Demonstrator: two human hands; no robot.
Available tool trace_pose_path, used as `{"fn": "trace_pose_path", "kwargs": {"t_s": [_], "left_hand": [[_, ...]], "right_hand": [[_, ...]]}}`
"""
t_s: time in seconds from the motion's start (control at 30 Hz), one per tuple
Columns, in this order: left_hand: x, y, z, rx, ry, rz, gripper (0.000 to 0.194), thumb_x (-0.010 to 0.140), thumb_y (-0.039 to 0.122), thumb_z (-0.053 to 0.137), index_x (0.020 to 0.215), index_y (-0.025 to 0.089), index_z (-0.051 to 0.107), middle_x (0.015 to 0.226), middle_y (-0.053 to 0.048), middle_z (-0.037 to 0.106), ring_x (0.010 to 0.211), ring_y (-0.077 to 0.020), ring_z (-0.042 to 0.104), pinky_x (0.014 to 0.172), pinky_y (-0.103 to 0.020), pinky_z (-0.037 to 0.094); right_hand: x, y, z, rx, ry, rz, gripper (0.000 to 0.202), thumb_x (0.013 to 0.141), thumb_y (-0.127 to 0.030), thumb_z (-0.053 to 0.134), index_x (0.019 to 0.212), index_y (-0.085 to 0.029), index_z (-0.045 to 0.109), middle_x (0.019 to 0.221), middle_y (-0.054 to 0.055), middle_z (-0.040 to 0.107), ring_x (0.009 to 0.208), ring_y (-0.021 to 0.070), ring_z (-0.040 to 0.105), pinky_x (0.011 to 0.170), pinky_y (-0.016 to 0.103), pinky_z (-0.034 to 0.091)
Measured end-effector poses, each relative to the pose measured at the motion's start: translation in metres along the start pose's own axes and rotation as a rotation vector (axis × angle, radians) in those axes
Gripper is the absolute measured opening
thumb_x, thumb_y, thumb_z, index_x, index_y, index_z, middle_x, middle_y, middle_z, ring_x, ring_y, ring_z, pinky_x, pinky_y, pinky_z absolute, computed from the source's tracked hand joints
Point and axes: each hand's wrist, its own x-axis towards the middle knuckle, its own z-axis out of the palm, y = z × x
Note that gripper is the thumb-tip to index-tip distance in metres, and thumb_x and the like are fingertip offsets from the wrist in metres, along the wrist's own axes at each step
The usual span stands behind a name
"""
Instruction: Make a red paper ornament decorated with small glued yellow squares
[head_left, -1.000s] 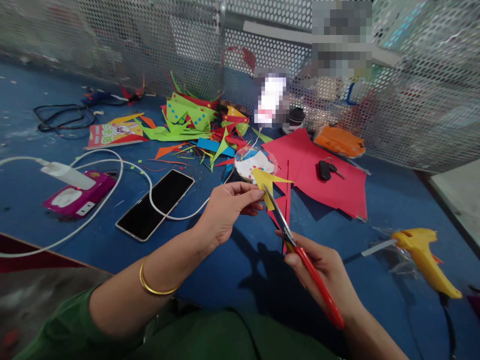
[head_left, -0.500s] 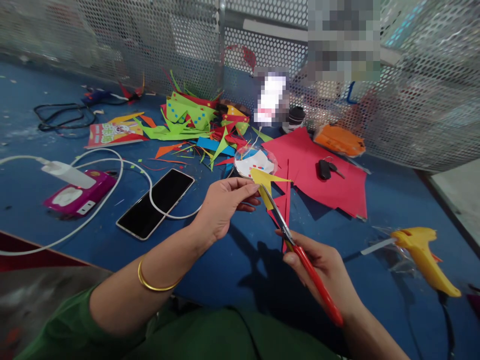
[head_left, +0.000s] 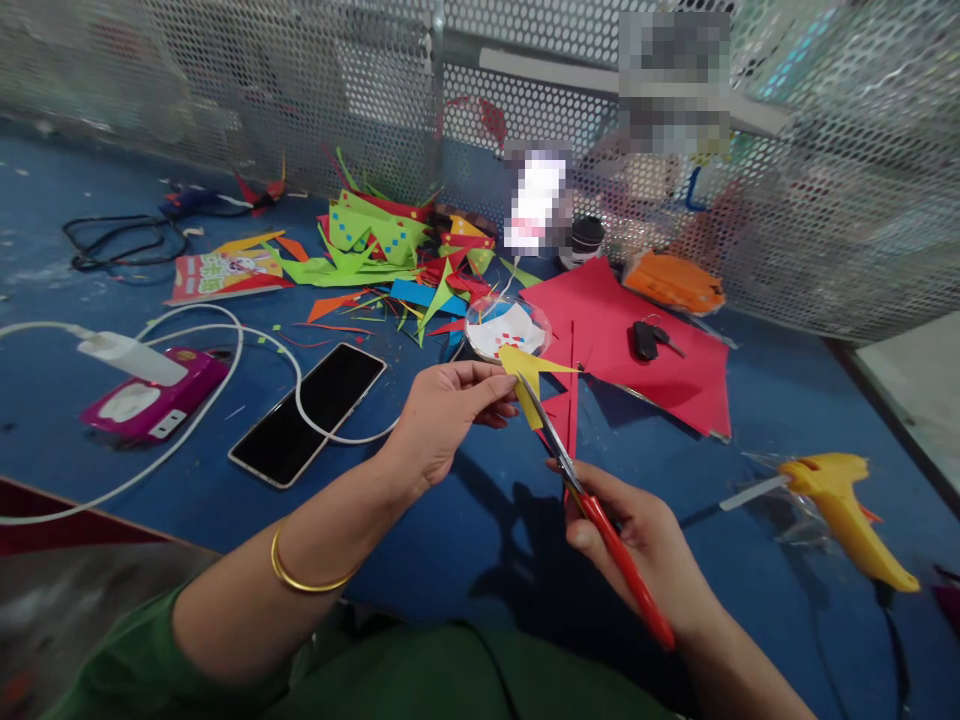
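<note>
Pinched between the thumb and fingers of my left hand (head_left: 457,415) is a small yellow paper piece (head_left: 525,372) with a pointed end to the right. My right hand (head_left: 637,530) is closed around the red-handled scissors (head_left: 553,440), whose blades lie against the yellow paper's lower part. Just behind the paper is a round clear dish (head_left: 506,330) holding white paper and tiny coloured squares. Red paper strips (head_left: 571,400) lie beneath the scissors.
Red sheets (head_left: 660,335) with keys (head_left: 651,340) lie at right. A yellow glue gun (head_left: 840,490) rests far right. A phone (head_left: 307,415), white cable and purple power socket (head_left: 154,395) are at left. Green cut paper (head_left: 375,230) is piled behind, near a metal mesh (head_left: 300,90).
The view has shifted slightly. The scissors have barely moved at the yellow paper, and both hands keep their hold.
</note>
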Motion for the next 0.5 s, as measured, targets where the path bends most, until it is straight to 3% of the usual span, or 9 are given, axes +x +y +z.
{"fn": "trace_pose_path", "kwargs": {"t_s": [0.2,0.5], "left_hand": [[-0.001,-0.0009,0.0011,0.004,-0.003,-0.011,0.008,0.074,0.019,0.079,0.071,0.014,0.073,0.059,0.0,0.069,0.053,-0.0091,0.062,0.055,-0.021,0.051],[-0.002,-0.0019,0.0021,0.003,-0.009,-0.017,0.008,0.076,0.019,0.077,0.071,0.014,0.073,0.059,0.0,0.07,0.053,-0.0092,0.062,0.055,-0.021,0.051]], "right_hand": [[-0.0007,-0.0035,0.0005,-0.011,-0.017,-0.005,0.058,0.082,-0.071,0.062,0.105,-0.018,0.068,0.067,-0.002,0.049,0.058,0.0125,0.039,0.052,0.025,0.033],[-0.0011,-0.0058,0.0018,-0.028,0.005,0.024,0.058,0.087,-0.069,0.057,0.112,-0.018,0.07,0.066,-0.004,0.039,0.057,0.0112,0.031,0.05,0.024,0.031]]}}
